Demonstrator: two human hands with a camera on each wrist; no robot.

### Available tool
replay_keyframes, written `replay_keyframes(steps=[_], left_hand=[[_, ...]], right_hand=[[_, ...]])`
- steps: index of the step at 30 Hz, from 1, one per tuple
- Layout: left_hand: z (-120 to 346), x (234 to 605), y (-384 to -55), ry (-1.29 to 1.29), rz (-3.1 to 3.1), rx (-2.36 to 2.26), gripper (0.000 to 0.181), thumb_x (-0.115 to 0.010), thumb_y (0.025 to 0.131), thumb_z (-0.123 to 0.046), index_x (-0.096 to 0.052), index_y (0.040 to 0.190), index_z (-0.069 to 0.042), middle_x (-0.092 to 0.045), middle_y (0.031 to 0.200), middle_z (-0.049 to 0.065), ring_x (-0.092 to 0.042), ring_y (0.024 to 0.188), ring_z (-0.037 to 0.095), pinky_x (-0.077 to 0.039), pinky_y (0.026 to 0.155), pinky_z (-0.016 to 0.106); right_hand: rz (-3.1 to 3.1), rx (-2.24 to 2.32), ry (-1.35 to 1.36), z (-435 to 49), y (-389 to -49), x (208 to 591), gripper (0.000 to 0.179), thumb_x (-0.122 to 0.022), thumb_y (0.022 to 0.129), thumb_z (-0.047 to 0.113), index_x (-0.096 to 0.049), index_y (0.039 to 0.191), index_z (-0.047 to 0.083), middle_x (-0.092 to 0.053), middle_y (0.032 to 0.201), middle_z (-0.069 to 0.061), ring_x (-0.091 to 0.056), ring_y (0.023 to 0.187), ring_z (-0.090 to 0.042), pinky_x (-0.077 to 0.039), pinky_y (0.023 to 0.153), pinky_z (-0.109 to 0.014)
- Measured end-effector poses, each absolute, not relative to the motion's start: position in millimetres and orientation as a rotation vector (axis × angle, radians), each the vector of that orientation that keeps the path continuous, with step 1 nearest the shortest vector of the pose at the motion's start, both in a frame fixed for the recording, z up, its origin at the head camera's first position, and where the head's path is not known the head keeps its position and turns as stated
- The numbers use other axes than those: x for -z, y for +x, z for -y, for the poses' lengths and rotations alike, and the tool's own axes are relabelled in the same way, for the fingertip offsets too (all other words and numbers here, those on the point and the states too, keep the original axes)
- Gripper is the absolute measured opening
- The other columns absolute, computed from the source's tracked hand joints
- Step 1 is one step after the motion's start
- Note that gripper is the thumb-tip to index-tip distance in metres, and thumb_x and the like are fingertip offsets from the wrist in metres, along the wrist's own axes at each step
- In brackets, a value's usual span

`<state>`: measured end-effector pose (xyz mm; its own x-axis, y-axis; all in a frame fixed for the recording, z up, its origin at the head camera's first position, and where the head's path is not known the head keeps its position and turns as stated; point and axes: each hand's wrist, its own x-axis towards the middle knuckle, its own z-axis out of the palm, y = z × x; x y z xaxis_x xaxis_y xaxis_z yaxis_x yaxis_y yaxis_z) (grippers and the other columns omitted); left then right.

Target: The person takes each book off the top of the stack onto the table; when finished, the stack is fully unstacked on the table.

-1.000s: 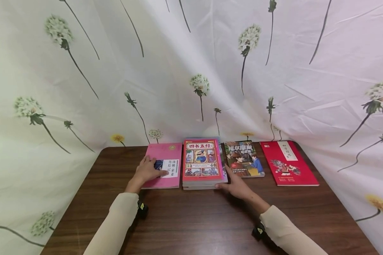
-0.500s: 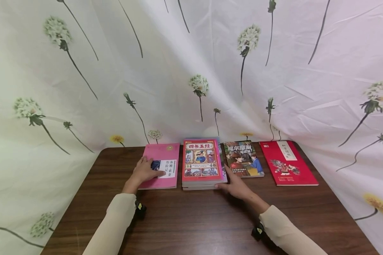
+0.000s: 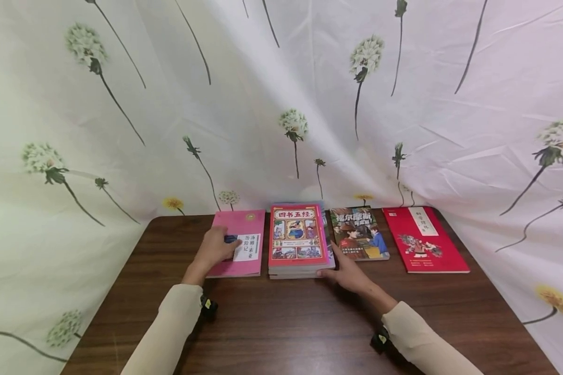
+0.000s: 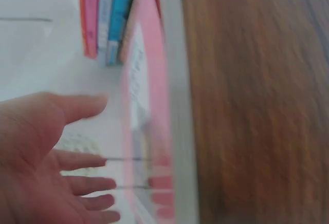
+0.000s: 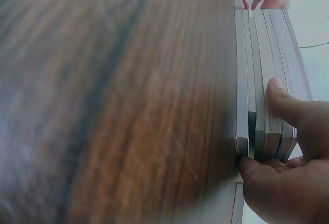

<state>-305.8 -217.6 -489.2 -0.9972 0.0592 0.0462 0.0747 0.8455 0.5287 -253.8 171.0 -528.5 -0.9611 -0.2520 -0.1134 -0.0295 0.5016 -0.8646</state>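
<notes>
Lying flat near the far edge of the dark brown wood-grain surface [image 3: 281, 323], with its long axis judged to run near to far: a pink rectangular paperback book [image 3: 245, 226] with a white title panel; its left half directly beneath the bare left hand [image 3: 211, 249], thus far nearer to it than to the bare right hand [image 3: 349, 273]; just to the left of a thick rectangular stack of paper books [image 3: 297, 237] topped by a red comic-panel cover, with only a narrow gap between and long axes roughly parallel; the relation to mind, as judged from here: pink cover below the left palm, stack immediately beyond to the right, at a greater height.

Released on the left, with fingers roughly straight, tips just off the glossy cover in the left wrist view; grasping on the right, wrapped round the near right corner of the stack, thumb against the near edges, other fingers along the side.

Farther right, lying flat: a multicoloured illustrated paperback [image 3: 362, 234], then a bright red rectangular book [image 3: 424, 239], angled.
</notes>
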Motion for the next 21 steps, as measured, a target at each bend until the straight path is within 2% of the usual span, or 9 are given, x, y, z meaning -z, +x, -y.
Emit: replay_keyframes(steps=[3, 4, 9, 15, 21], left_hand=[[209, 479, -306, -0.085, 2.926, 0.97, 0.06, -0.064, 0.104, -0.026, -0.05, 0.149, 0.012, -0.061, 0.142, 0.034, -0.063, 0.129, 0.046, -0.053, 0.108, 0.06], [206, 475, -305, -0.071, 2.913, 0.994, 0.061, -0.063, 0.105, -0.026, -0.048, 0.152, 0.01, -0.061, 0.145, 0.032, -0.063, 0.132, 0.044, -0.052, 0.11, 0.06], [184, 457, -298, -0.073, 2.872, 1.105, 0.053, -0.06, 0.105, -0.025, -0.056, 0.147, 0.006, -0.069, 0.133, 0.026, -0.069, 0.117, 0.039, -0.059, 0.101, 0.052], [156, 443, -292, -0.064, 2.849, 1.177, 0.05, -0.063, 0.103, -0.025, -0.062, 0.143, 0.005, -0.072, 0.129, 0.024, -0.072, 0.108, 0.033, -0.063, 0.089, 0.045], [131, 443, -291, -0.057, 2.886, 1.37, 0.047, -0.064, 0.107, -0.027, -0.061, 0.138, 0.008, -0.073, 0.122, 0.026, -0.077, 0.099, 0.036, -0.066, 0.081, 0.042]], right_hand=[[-2.526, 1.443, -0.241, -172, -255, 529, 0.108, -0.083, 0.094, 0.038, -0.015, 0.172, 0.01, -0.029, 0.173, -0.026, -0.046, 0.146, -0.043, -0.043, 0.117, -0.063], [-2.527, 1.441, -0.239, -172, -255, 530, 0.107, -0.083, 0.094, 0.038, -0.015, 0.172, 0.01, -0.029, 0.173, -0.026, -0.047, 0.146, -0.042, -0.044, 0.116, -0.062], [-2.54, 1.42, -0.244, -171, -253, 529, 0.107, -0.083, 0.094, 0.039, -0.016, 0.172, 0.009, -0.03, 0.172, -0.027, -0.051, 0.138, -0.04, -0.047, 0.111, -0.059], [-2.522, 1.44, -0.251, -171, -254, 531, 0.107, -0.083, 0.094, 0.039, -0.016, 0.172, 0.012, -0.029, 0.173, -0.024, -0.042, 0.151, -0.042, -0.035, 0.123, -0.065], [-2.51, 1.455, -0.249, -172, -255, 531, 0.108, -0.084, 0.094, 0.037, -0.015, 0.173, 0.012, -0.028, 0.174, -0.025, -0.044, 0.148, -0.043, -0.041, 0.118, -0.062]])
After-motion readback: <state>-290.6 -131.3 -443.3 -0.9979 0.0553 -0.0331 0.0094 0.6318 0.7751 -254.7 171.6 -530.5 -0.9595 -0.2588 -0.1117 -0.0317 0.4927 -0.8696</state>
